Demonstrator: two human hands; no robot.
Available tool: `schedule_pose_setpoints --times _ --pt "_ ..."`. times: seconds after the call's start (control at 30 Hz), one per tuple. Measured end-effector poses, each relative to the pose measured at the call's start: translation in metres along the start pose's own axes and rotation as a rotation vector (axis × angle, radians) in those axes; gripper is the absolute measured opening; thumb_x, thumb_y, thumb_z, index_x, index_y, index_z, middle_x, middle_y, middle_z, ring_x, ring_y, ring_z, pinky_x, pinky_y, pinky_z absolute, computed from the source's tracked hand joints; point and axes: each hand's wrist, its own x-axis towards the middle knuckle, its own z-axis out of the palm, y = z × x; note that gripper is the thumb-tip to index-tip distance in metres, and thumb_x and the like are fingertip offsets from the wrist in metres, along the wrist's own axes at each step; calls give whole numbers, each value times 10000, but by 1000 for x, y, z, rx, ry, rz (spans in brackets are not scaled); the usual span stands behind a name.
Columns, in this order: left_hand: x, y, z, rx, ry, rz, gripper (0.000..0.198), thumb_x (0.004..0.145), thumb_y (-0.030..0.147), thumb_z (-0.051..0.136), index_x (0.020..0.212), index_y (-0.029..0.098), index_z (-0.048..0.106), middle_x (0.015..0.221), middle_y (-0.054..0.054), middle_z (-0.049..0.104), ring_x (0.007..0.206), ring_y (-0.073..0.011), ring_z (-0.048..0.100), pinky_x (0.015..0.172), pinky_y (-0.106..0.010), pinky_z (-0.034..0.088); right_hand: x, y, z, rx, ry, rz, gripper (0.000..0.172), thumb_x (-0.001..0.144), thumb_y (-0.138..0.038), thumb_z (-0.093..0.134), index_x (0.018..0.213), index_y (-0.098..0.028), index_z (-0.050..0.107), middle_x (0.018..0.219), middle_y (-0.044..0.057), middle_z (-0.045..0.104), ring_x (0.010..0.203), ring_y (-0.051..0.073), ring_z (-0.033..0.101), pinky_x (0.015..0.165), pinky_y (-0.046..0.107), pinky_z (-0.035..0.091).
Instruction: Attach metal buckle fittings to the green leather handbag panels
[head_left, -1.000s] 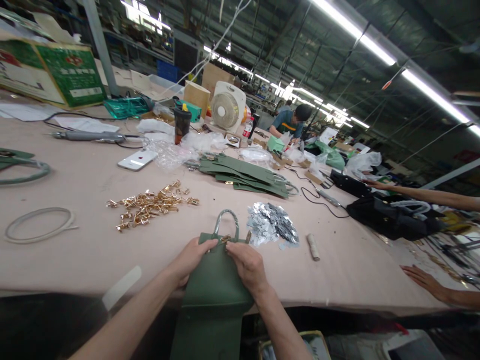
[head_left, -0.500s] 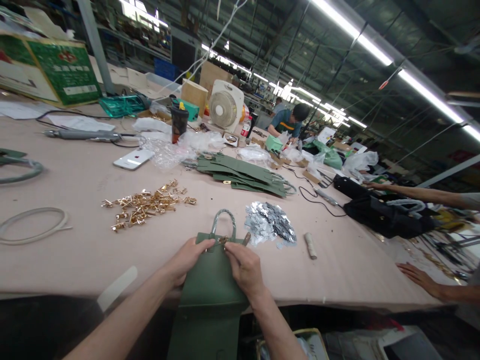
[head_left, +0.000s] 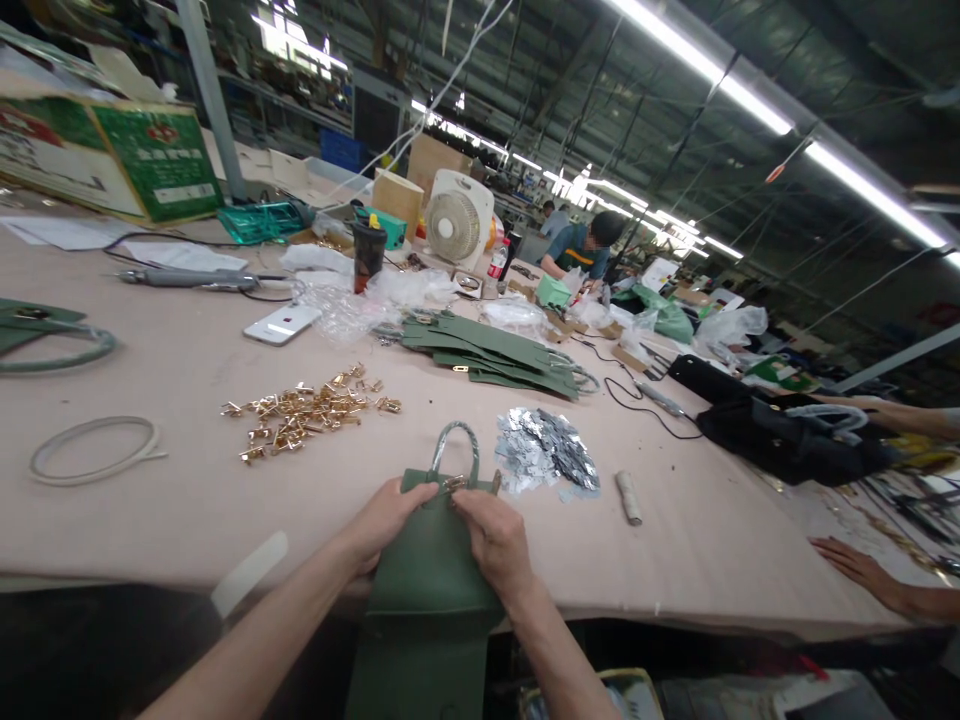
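You are holding a green panel (head_left: pixel 431 560) upright-ish in front of you at the near edge of the worktop (head_left: pixel 720 540), its lower part hanging down past that edge and its handle (head_left: pixel 454 427) standing up at the top. Your left hand (head_left: pixel 388 520) is clamping the panel's upper left corner, thumb lying on the front and the other fingers mostly hidden behind. Your right hand (head_left: pixel 499 535) is working at a gold fitting (head_left: pixel 454 483) just below the handle; its grip is drawing together there, but whether it is closing on the fitting or on the panel, I cannot tell.

Judging by this, you are seating or adjusting the fitting on the panel, with the left hand doing the steadying. The next move seems to be calling for a firm left grip and small fingertip pressure from the right, keeping the fitting square to the top edge.

Beyond your hands, loose gold parts (head_left: pixel 300 415) are lying to the left, silver plates (head_left: pixel 546 450) are lying to the right, near the handle, and more panels (head_left: pixel 487 352) are lying stacked farther back.
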Motion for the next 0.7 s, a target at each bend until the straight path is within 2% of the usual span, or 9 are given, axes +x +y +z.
schedule_pose_setpoints --times 0.1,0.23,0.47,0.7 --pt "1 -2 -2 10 15 7 328 771 411 814 923 134 726 837 -92 786 729 -235 729 681 -314 571 4 -2 -2 23 -10 17 308 1016 -139 568 1243 -259 737 1155 68 788 1078 202 747 988 357 618" --pt "1 -3 -2 10 31 6 336 764 426 815 915 141 719 797 -77 775 709 -236 724 659 -308 563 6 -7 0 14 25 64 264 1019 -162 569 1183 -246 759 1065 87 763 992 190 742 889 311 633" --pt "4 -3 -1 20 70 -5 326 768 435 810 892 153 701 754 -57 762 700 -238 728 644 -306 562 2 -10 10 -52 59 120 251 1019 -148 559 1157 -236 748 1010 80 755 940 186 723 866 303 607" --pt "6 -4 -2 16 58 -21 332 758 438 806 903 152 720 747 -64 770 689 -250 733 635 -317 563 2 -12 14 -143 32 111 244 1033 -163 532 1138 -229 742 925 70 707 867 173 703 761 256 578"
